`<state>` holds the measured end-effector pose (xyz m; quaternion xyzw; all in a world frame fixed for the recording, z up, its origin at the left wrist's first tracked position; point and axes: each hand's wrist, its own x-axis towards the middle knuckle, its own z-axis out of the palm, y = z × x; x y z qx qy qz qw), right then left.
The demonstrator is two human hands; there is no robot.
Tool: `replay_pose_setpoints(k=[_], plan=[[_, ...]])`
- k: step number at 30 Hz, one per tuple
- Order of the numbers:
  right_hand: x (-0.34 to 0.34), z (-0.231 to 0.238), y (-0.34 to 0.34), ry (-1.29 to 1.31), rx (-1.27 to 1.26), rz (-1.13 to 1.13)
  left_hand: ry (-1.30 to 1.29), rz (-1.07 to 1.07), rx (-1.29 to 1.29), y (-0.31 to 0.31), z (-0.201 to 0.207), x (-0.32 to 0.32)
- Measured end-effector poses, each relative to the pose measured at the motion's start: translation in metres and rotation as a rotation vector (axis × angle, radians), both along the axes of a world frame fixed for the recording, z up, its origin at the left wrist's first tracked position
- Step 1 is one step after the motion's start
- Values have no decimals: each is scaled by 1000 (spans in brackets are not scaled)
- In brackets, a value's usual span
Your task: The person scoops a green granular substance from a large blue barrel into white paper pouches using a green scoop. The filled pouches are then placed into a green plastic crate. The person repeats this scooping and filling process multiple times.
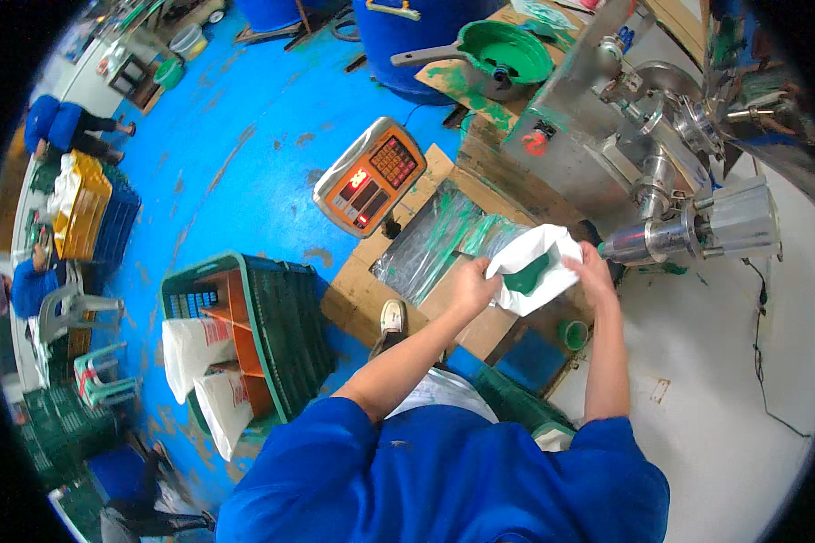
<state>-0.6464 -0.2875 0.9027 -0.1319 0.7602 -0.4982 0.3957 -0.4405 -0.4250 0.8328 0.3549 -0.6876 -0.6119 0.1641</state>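
Note:
Both my hands grip the rim of a white bag (560, 242), its mouth spread wide. Inside the bag lies a dark green paste (527, 275). My left hand (474, 288) pinches the left edge of the rim, and my right hand (594, 275) has the right edge. Just right of my right hand is the metal nozzle (627, 246) of a filling machine, apart from the bag. Below the bag spreads a scale platform (426, 244) covered in green-smeared plastic, with an orange-faced digital scale display (371, 177) beyond it.
A green crate (285, 344) with white filled bags (195, 355) stands at left. A green-coated pan (507, 56) rests on cardboard near the steel machine (598, 136). A small green cup (572, 335) sits below my right hand. Blue barrels (407, 54) stand behind; other people (63, 122) work far left.

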Motion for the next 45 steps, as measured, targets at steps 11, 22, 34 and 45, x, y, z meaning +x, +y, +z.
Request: replay_pose_setpoints(k=[11,22,34,45], plan=[[171,74,-34,-322,-430,-45,441,239,744,-23,78,144],[389,146,-242,-738,-601,704,763,619,455,-69,218,405],[603,-20,-455,-349,-79,1229,751,1471,343,-189,-20,532],[562,5,-519,813,-639,873,-489,1244,-534,-244,-45,613]])
